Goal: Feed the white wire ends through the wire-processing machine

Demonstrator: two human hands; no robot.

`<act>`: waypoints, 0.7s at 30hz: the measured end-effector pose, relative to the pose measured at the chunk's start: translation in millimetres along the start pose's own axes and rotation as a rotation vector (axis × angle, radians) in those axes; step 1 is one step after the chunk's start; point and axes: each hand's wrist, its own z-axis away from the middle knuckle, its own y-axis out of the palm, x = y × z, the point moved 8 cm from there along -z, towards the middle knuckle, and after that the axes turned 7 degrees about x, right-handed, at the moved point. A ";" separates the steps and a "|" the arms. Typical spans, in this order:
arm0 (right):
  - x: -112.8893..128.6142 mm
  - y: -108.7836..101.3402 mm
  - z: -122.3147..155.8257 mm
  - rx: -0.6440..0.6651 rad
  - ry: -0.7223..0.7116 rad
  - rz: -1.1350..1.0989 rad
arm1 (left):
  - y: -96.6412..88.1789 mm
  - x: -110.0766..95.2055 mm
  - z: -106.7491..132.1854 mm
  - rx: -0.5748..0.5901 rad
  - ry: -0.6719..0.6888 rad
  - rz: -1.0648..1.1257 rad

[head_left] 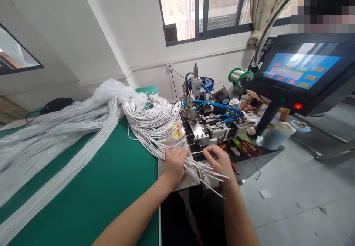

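My left hand (175, 164) is closed over a bundle of white cables (155, 122) near the front of the machine, and their loose ends fan out to the right beneath it. A single white cable end (197, 152) runs to my right hand (219, 159), which pinches its tip between thumb and fingers. Just beyond both hands stands a small bench machine (201, 131) with metal cylinders and blue air hoses. The bundle curves back in a large loop over the green table. My left palm hides part of the cables.
More white cables in clear plastic (69, 122) lie across the green table (111, 186). A control screen (302, 70) stands at right, with a green wire spool (240, 76) behind the machine. Red-handled pliers (249, 149) and a plastic jug (277, 135) sit right. A person is partly visible top right.
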 end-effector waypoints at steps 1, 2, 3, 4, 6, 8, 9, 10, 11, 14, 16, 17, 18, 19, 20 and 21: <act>1.8 0.1 0.8 0.020 0.011 -0.015 | -0.8 -0.5 0.7 -0.010 0.012 0.025; 3.7 -0.3 1.9 0.035 0.022 -0.027 | -2.0 -1.0 1.5 -0.023 0.021 0.047; 5.3 -0.8 3.2 0.045 0.033 -0.038 | -3.6 -2.0 2.4 -0.036 0.030 0.065; 6.4 -1.2 4.6 0.054 0.045 -0.050 | -5.2 -3.4 3.5 -0.048 0.041 0.081; 6.7 -1.2 7.0 0.064 0.078 -0.082 | -7.7 -7.6 5.8 -0.064 0.073 0.107; 5.0 -0.4 8.8 0.065 0.117 -0.110 | -8.8 -11.8 7.9 -0.072 0.104 0.121; 4.1 0.2 9.2 0.065 0.133 -0.116 | -8.6 -13.1 8.6 -0.072 0.110 0.121; 3.4 0.7 9.4 0.064 0.144 -0.119 | -7.8 -13.7 8.8 -0.069 0.110 0.119; 2.7 1.2 9.3 0.063 0.150 -0.120 | -6.7 -13.9 8.6 -0.064 0.106 0.116; 0.9 1.6 8.5 0.051 0.152 -0.123 | -1.9 -13.5 5.7 -0.030 0.084 0.109; -0.4 1.5 8.1 0.045 0.144 -0.117 | 1.3 -12.9 2.9 0.002 0.065 0.099; -0.6 1.7 8.1 0.046 0.136 -0.110 | 2.6 -12.5 1.6 0.020 0.055 0.093; -0.5 2.1 8.1 0.051 0.125 -0.101 | 3.8 -12.3 0.4 0.037 0.046 0.088; 0.1 2.7 8.2 0.060 0.110 -0.090 | 4.8 -12.0 -0.5 0.053 0.039 0.084; 1.2 3.3 8.2 0.070 0.094 -0.077 | 5.7 -11.7 -1.1 0.068 0.034 0.080; 2.6 3.8 8.3 0.083 0.077 -0.063 | 6.8 -11.4 -1.5 0.082 0.030 0.075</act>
